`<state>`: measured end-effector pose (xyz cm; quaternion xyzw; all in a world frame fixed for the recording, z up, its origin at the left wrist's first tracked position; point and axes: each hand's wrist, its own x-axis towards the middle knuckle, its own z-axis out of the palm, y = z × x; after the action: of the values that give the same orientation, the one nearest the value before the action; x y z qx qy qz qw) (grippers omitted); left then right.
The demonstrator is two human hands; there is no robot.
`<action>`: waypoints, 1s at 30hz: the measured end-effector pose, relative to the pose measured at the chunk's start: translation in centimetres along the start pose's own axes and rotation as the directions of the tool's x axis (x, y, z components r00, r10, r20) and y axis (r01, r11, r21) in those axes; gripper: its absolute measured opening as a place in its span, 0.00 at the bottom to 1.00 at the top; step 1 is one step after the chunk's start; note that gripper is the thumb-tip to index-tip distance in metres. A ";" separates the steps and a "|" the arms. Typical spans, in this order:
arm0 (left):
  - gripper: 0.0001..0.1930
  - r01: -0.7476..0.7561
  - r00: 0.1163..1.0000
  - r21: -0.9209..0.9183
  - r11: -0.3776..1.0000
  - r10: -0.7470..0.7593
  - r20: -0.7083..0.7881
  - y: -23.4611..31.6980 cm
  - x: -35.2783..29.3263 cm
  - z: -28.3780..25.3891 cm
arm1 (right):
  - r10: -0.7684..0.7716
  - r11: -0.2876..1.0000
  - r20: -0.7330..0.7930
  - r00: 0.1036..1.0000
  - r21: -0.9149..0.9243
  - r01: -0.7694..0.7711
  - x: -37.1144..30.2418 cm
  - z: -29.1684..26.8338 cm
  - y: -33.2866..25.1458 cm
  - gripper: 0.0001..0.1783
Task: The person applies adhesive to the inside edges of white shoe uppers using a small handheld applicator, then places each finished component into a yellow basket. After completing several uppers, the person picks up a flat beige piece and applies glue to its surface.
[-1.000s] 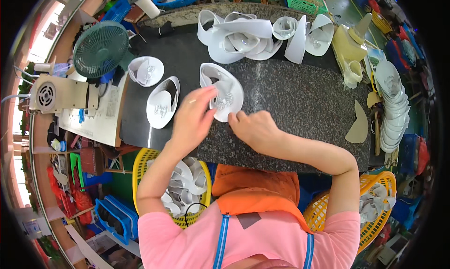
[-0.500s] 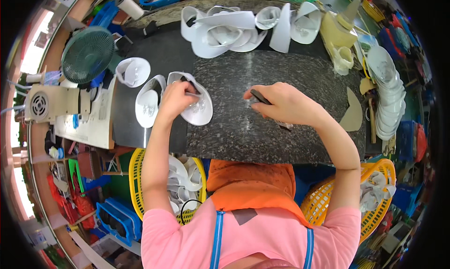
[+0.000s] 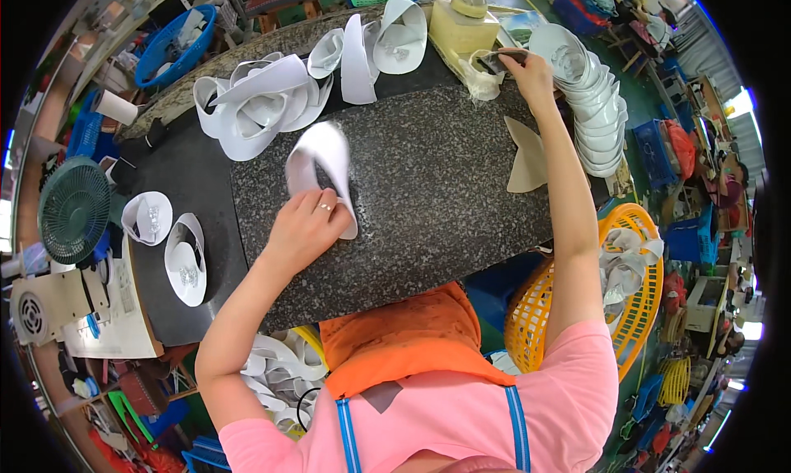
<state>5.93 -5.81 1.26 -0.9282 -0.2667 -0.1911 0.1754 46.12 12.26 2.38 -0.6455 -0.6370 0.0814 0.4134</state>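
My left hand point(image 3: 309, 230) is closed on the lower edge of a white slipper-shaped shoe piece point(image 3: 311, 153), blurred by motion, over the speckled dark stone slab point(image 3: 428, 184). My right hand point(image 3: 531, 76) reaches to the far right and grips a small dark tool point(image 3: 494, 62) with a flat handle. The tool's tip is at a whitish cup point(image 3: 482, 84) fixed to the front of a yellowish dispenser point(image 3: 463, 36); what the tip touches is hidden. Two similar white pieces, one nearer point(image 3: 186, 259) and one farther point(image 3: 148, 217), lie left of the slab.
White pieces are heaped point(image 3: 255, 102) along the back edge. A nested row of white pieces point(image 3: 589, 102) stands at the right, near a beige offcut point(image 3: 527, 156). A green fan point(image 3: 74, 209) is at left. A yellow basket point(image 3: 527, 308) stands below the table on the right.
My left hand has lifted the white shoe piece and brought it over the slab. My right hand has gone from mid-slab to the dispenser's cup with the tool. The view has turned right.
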 end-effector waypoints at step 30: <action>0.15 0.415 0.907 -0.187 0.890 -0.421 0.008 6.7 -6.7 1.7 | -0.753 0.656 0.426 0.501 0.438 0.614 -20.4 8.4 -17.7 0.20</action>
<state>4.93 -13.31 -4.69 -0.8580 -0.4383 -0.2633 0.0480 23.84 -4.96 -0.34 -0.2282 -0.9193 0.1737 0.2694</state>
